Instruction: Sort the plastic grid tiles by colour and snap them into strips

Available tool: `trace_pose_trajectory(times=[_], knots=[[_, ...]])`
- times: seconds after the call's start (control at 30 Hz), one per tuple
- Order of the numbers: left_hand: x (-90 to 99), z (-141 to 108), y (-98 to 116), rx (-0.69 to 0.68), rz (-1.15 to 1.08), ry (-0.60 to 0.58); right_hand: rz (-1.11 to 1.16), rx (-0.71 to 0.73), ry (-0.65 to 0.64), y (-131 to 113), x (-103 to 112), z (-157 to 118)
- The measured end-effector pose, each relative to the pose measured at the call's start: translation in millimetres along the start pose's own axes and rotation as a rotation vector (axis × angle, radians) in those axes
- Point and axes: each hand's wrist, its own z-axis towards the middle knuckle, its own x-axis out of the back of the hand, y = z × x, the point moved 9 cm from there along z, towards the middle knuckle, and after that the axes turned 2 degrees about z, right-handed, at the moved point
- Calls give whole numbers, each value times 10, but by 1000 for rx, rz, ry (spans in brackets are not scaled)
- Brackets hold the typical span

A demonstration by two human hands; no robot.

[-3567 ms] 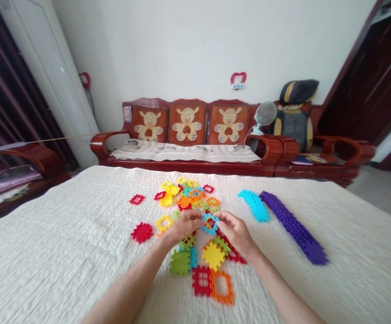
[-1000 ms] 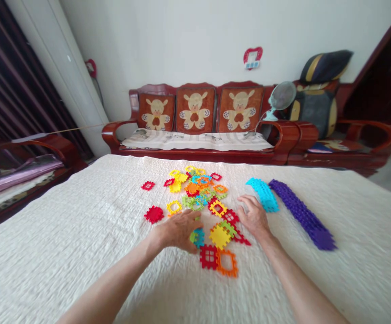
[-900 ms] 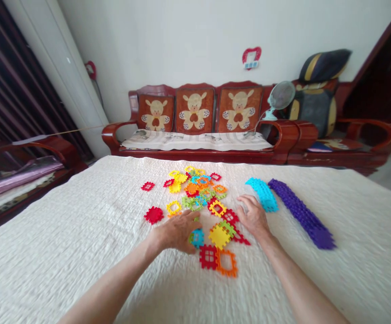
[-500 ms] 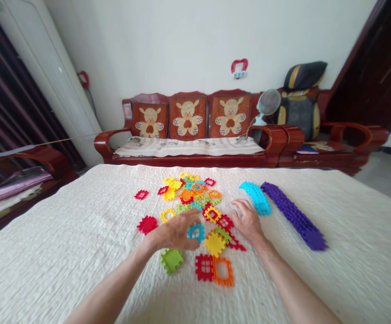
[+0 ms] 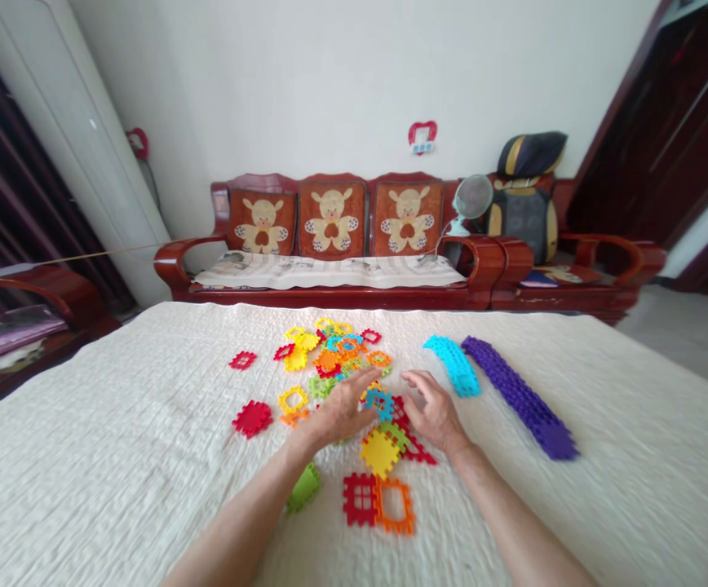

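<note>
My left hand (image 5: 347, 412) is curled over the middle of the pile, thumb and fingers closed around a blue interlocking window tile (image 5: 379, 404). Facing it on the right, my right hand (image 5: 436, 408) has its fingers apart and holds nothing. It hovers beside a red window tile (image 5: 399, 410) and a red triangular tile (image 5: 420, 450). Just below the hands lies a yellow tile (image 5: 379, 453), overlapping a green one (image 5: 396, 434). Nearer me, a red window tile (image 5: 360, 499) and an orange frame tile (image 5: 395, 505) are side by side. My left forearm partly covers a green tile (image 5: 303, 489).
Several coloured tiles (image 5: 328, 359) lie heaped beyond my hands. A light blue stack (image 5: 453, 365) and a long purple stack (image 5: 520, 398) of tiles lie to the right. A red tile (image 5: 252, 418) is at left. White quilted cloth (image 5: 115, 456) covers the table; a wooden sofa (image 5: 329, 299) stands behind.
My left hand has moved right and slightly away from me, and the blue window tile has moved with it toward my right hand. The view has shifted a little.
</note>
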Motion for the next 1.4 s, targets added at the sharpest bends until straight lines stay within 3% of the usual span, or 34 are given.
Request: trace_pose_trajectory(times=[0.1, 0.2, 0.37, 0.57, 0.67, 0.8, 0.87, 1.1, 1.27, 1.4], knots=[[126, 18, 1, 46, 15, 88, 43, 8, -66, -60, -70, 7], [183, 21, -12, 156, 88, 70, 94, 37, -143, -159, -143, 13], [122, -37, -32, 296, 116, -41, 131, 66, -204, -272, -188, 25], [63, -49, -74, 341, 35, 7, 123, 58, -225, -258, -229, 8], [40, -67, -198, 442, -89, 48, 138, 50, -223, -232, -247, 4], [-83, -175, -398, 723, -480, 39, 210, 19, -176, -213, -235, 28], [-95, -198, -420, 792, -637, 64, 255, -31, -142, -197, -216, 47], [-32, -153, -395, 778, -806, 211, 445, -380, -72, -32, -217, 36], [-107, -100, -306, 684, -784, 125, 649, -493, -87, -11, -283, 48], [-11, -70, -292, 570, -697, 132, 747, -521, -123, -63, -287, 51]])
